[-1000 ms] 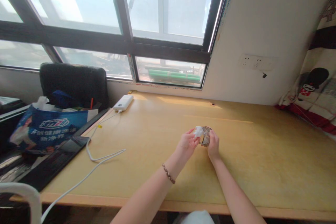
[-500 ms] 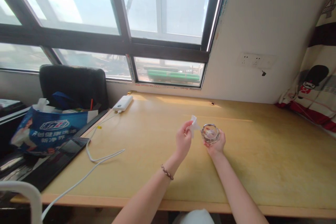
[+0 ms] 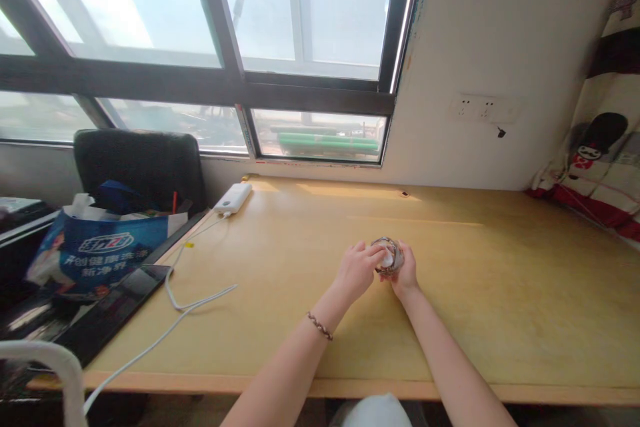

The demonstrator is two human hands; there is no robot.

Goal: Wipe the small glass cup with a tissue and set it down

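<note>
A small clear glass bowl [image 3: 399,259] with a wavy rim is held up over the table, its opening tilted toward me. My right hand [image 3: 407,273] is closed around its right side and underside. From the left, my left hand [image 3: 359,270] reaches over the rim with its fingers inside the bowl. Those fingers press a white tissue [image 3: 387,257] against the inner surface; part of the tissue is hidden behind them. A braided bracelet [image 3: 320,326] circles my left wrist.
On the wooden table [image 3: 280,320], a white power bank [image 3: 233,198] lies at the back left with a white cable [image 3: 173,293] running forward. Left of the table are a blue bag [image 3: 100,250] and a black chair [image 3: 140,167]. A window and wall stand behind.
My left hand has moved right, carrying the tissue from beside the glass bowl into it. My right hand has brought the bowl slightly left and tilted it.
</note>
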